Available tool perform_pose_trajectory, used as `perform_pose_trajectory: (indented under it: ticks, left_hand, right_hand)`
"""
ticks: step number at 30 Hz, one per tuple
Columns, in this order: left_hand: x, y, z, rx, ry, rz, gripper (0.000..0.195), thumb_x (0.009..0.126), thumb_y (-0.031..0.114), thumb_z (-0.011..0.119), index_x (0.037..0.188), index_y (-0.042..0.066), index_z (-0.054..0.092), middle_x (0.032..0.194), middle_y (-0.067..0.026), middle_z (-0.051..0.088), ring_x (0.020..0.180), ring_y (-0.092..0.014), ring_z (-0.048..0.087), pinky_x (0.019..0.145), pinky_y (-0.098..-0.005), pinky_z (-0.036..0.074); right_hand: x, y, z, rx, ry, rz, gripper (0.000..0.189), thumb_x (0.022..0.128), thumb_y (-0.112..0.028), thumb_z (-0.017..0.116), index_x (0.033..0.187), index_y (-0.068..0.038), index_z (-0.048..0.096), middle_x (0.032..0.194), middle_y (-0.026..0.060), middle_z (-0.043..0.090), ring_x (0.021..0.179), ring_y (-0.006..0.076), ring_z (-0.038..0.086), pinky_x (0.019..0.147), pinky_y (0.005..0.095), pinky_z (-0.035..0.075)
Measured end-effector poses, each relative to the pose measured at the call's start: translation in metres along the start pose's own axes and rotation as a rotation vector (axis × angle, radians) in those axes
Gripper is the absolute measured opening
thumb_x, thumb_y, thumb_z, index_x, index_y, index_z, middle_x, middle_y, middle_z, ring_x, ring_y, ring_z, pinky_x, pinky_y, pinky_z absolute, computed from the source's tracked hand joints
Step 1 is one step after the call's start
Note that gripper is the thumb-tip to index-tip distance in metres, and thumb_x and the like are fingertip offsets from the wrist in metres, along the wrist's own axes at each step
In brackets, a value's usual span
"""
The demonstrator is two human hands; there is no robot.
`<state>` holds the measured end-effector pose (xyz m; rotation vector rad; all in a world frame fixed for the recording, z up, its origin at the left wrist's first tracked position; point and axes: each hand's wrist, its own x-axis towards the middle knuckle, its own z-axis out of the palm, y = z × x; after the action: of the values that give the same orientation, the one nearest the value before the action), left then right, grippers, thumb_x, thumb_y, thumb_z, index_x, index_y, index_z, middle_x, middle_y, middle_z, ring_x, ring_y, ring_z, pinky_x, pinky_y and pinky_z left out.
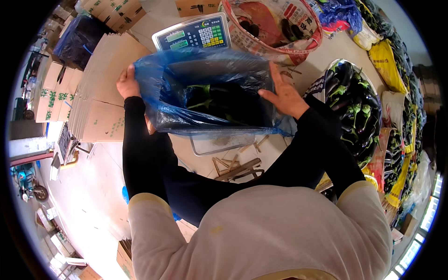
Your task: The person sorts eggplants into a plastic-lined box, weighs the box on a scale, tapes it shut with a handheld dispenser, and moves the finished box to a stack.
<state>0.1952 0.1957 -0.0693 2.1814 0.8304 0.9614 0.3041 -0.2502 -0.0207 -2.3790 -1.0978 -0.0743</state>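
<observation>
A blue plastic bag [150, 80] lines a box-shaped container resting over the metal platform of a scale [224, 144]. Several dark eggplants [227, 101] with green stems lie inside. At the left end, my left hand [128, 84] grips the bag's edge, its fingers partly hidden. My right hand [285, 94] rests at the right end with thumb and forefinger spread, touching the bag's rim; whether it pinches the film is unclear. Behind the bag stands the scale's display panel [192, 33] with keys and lit digits.
Flattened cardboard boxes [101, 84] are stacked at left. A red-and-white woven sack [269, 49] holding a few eggplants stands beyond the bag. To the right is a full sack of eggplants [353, 108], with more sacks behind. A wooden stool [238, 169] or similar wooden pieces lie between my legs.
</observation>
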Motion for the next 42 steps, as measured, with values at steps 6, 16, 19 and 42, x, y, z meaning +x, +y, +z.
perform_pose_trajectory:
  ticks: [6,16,19,42]
  left_hand:
    - [-0.053,-0.102,0.062,0.676,-0.765,0.136,0.030,0.087,0.030,0.047,0.097,0.006,0.064,0.083,-0.0217,0.063,0.076,-0.037,0.063,0.065,-0.0439,0.050]
    - [-0.003,0.021,-0.022,0.174,0.346,0.102,0.018,0.085,0.011,0.052,0.099,0.007,0.061,0.088,-0.0089,0.065,0.079,-0.022,0.064,0.067,-0.0303,0.050]
    - [-0.025,0.143,-0.024,-0.329,-0.467,0.334,0.015,0.083,0.005,0.052,0.096,0.004,0.059,0.088,-0.0076,0.063,0.081,-0.018,0.061,0.067,-0.0297,0.048]
    - [-0.191,0.215,-0.047,0.014,-1.347,0.334,0.028,0.080,0.015,0.063,0.102,-0.003,0.060,0.100,-0.0163,0.058,0.094,-0.032,0.056,0.082,-0.0350,0.044]
  right_hand:
    - [0.008,-0.013,-0.007,0.284,-0.384,0.366,0.082,0.087,-0.029,0.054,0.143,-0.003,0.000,0.135,0.0352,0.029,0.119,0.0476,0.037,0.096,0.0441,0.035]
    - [0.028,-0.038,-0.009,-0.059,0.111,-0.340,0.046,0.080,-0.016,0.058,0.122,-0.004,0.044,0.115,0.0182,0.053,0.104,0.0336,0.053,0.083,0.0406,0.045]
    - [0.050,-0.059,0.015,0.191,-0.350,-0.432,0.030,0.079,-0.016,0.059,0.106,-0.004,0.056,0.112,0.0134,0.056,0.103,0.0317,0.054,0.082,0.0411,0.046]
    - [-0.021,0.002,-0.114,0.715,-0.158,-0.225,0.029,0.086,-0.021,0.060,0.110,-0.005,0.061,0.102,0.0109,0.064,0.090,0.0212,0.061,0.080,0.0309,0.047]
